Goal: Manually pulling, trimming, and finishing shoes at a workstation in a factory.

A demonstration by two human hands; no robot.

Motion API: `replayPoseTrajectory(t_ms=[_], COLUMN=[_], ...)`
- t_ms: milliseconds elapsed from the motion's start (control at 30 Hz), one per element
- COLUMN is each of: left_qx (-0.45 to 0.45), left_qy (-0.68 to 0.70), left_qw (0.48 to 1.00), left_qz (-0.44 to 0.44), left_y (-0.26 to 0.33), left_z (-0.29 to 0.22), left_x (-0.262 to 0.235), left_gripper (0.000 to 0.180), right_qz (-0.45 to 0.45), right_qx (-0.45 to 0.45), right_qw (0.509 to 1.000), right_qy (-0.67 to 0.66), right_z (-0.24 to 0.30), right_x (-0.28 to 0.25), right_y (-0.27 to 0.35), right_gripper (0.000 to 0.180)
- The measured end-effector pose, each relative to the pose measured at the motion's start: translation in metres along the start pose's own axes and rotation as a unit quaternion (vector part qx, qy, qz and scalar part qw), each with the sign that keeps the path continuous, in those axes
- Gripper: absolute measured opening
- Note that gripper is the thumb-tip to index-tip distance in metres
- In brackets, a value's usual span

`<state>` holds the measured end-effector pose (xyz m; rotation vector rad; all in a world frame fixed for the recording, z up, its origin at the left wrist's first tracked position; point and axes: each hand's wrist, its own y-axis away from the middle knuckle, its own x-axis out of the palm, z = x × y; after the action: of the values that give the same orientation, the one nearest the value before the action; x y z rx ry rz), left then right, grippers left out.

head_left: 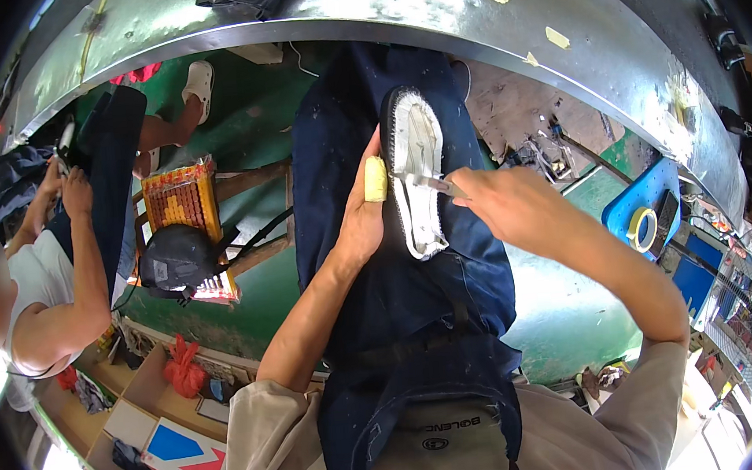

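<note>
A long, shoe-shaped piece with a pale face and dark stitched edge (416,135) lies over a navy cloth apron (337,300), its long axis pointing away from the wearer. The left hand (362,223), nearer and wearing a yellow finger wrap (375,178), clasps its left edge, fingers partly hidden; from the right, the bent-armed right hand (515,202) pinches a slim, grey metal-looking tool (439,184) crosswise over its middle.

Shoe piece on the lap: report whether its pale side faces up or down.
Up: the shoe piece shows its pale side to the camera above, with its dark edge toward the left hand.
</note>
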<state>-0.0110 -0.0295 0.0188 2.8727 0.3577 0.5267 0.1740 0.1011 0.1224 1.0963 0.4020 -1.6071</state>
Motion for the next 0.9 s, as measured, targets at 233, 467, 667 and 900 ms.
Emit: replayPoseTrajectory(t_ms=[233, 467, 667, 900], left_qx=[-0.009, -0.068, -0.017, 0.036], left_qy=[0.012, 0.134, -0.045, -0.319], left_qw=[1.0, 0.989, 0.997, 0.946], left_qz=[-0.018, -0.009, -0.067, -0.052], left_y=[0.007, 0.004, 0.019, 0.004], left_z=[0.0, -0.002, 0.009, -0.018], left_x=[-0.008, -0.012, -0.017, -0.019], left_gripper=[0.055, 0.071, 0.06, 0.057], right_qz=[0.004, -0.212, -0.097, 0.047], right_qx=[-0.019, 0.1, 0.201, 0.134], right_qw=[0.989, 0.966, 0.908, 0.907], right_qy=[0.145, -0.111, -0.354, -0.397], right_z=[0.031, 0.028, 0.041, 0.008], right_x=[0.01, 0.084, 0.062, 0.027], right_y=[-0.007, -0.005, -0.018, 0.008], right_gripper=[0.02, 0.031, 0.029, 0.029])
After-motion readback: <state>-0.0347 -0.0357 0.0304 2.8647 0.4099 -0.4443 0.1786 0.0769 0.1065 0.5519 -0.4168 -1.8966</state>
